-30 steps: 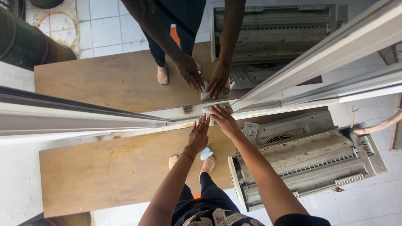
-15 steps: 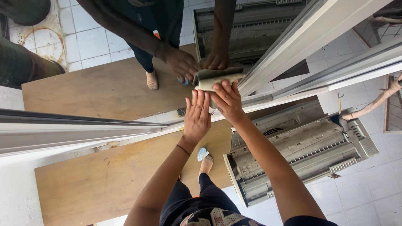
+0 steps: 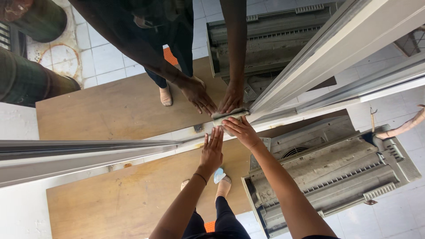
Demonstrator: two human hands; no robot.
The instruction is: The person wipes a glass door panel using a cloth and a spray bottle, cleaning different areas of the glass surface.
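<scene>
I look down along a reflective glass pane whose bottom edge meets a pale sill [image 3: 177, 132]. My left hand [image 3: 211, 149] lies flat against the glass, fingers straight and close together, holding nothing. Just to its right, my right hand [image 3: 239, 129] presses a crumpled grey-beige cloth [image 3: 229, 115] against the pane at its bottom edge. Above that line the glass mirrors both hands, the arms and the dark clothing [image 3: 195, 93].
Aluminium sliding-frame rails [image 3: 88, 152] run left and up to the right. Below lie a wooden board [image 3: 110, 194] and a dusty air-conditioner unit [image 3: 327, 172] on white floor tiles. My sandalled feet [image 3: 220, 178] stand on the board. A pipe [image 3: 405, 127] enters at right.
Half a second ago both hands and the cloth were higher on the glass. They have slid back down, and the cloth now sits at the pane's bottom edge.
</scene>
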